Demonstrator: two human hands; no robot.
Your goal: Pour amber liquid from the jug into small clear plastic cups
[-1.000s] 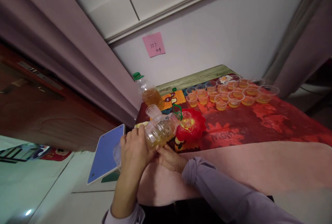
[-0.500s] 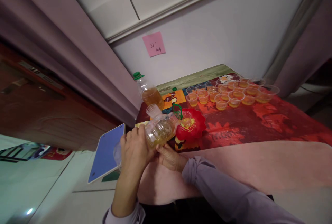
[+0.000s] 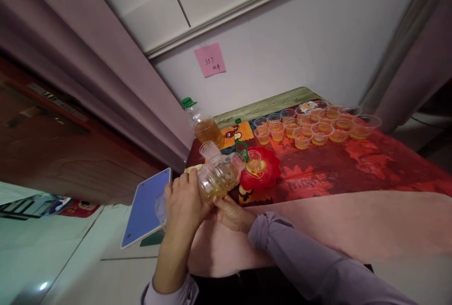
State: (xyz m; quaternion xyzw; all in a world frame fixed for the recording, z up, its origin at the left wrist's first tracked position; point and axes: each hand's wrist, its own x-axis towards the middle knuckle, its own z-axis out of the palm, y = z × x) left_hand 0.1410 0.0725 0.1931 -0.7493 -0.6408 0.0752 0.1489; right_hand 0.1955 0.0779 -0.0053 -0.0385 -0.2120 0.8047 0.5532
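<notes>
Both my hands hold a large clear plastic bottle (image 3: 219, 176), tipped nearly on its side with amber liquid along its lower wall. My left hand (image 3: 185, 201) wraps over the body near the base; my right hand (image 3: 231, 213) supports it from below. A green handle loop (image 3: 242, 150) circles the neck. The mouth points right, at the rim of a clear plastic cup (image 3: 254, 160) holding a little liquid. That cup sits in a red scalloped plate (image 3: 270, 171). Behind the bottle stands a clear stack of cups (image 3: 209, 149), partly covered by it.
A second bottle (image 3: 208, 131) with a green cap and amber liquid stands at the back left. Several filled cups (image 3: 322, 132) crowd the back right of the red patterned tablecloth (image 3: 328, 168). A small green cap (image 3: 238, 121) lies behind. A blue board (image 3: 146, 208) is at the left.
Almost nothing differs. The whole view has shifted very slightly, and the bottle stays tipped at the cup in both hands.
</notes>
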